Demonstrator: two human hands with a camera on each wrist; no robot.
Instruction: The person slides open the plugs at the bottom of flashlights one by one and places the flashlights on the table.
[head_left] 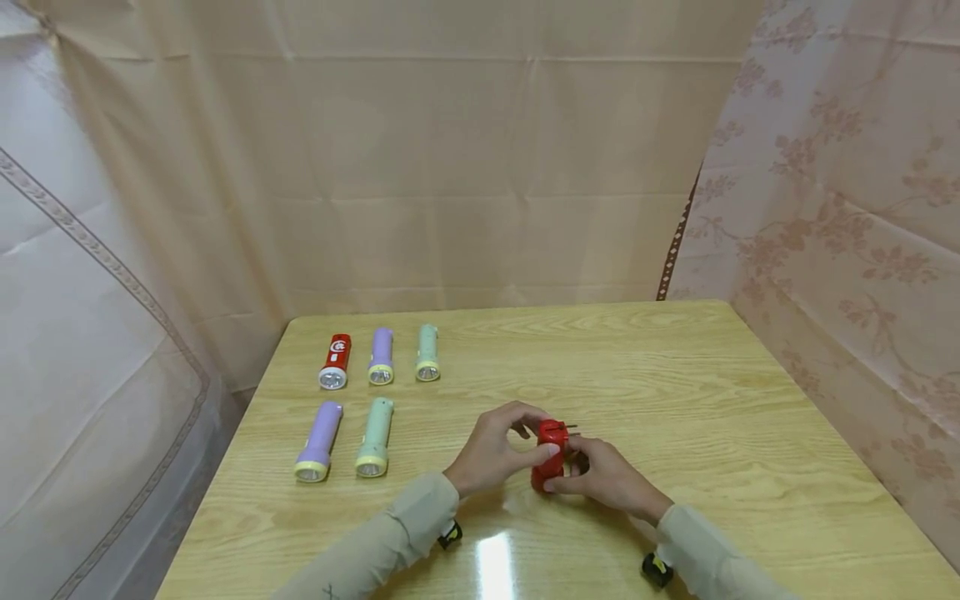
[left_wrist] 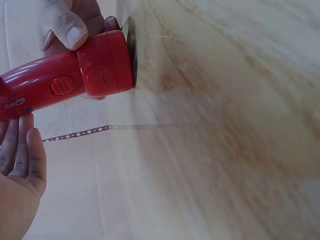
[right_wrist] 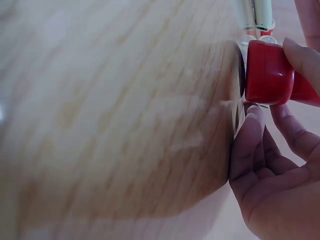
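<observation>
A red flashlight [head_left: 551,467] stands roughly upright between both hands, with two thin metal prongs sticking out of its upper end. Its wide lamp head points down at the tabletop. My left hand [head_left: 491,450] holds the upper part, thumb on the near side and fingers behind. Lower down, my right hand [head_left: 611,479] grips the flashlight near the lamp head. The left wrist view shows the red body [left_wrist: 42,80] with its ribbed slide switch [left_wrist: 62,85]. In the right wrist view the lamp head [right_wrist: 270,72] is at or very near the table surface; contact cannot be told.
On the wooden table's [head_left: 637,367] left, a back row holds a red flashlight [head_left: 337,354], a purple one [head_left: 382,346] and a green one [head_left: 427,343]. Nearer lie another purple flashlight [head_left: 322,429] and another green one [head_left: 377,425]. A beige curtain [head_left: 465,167] hangs behind.
</observation>
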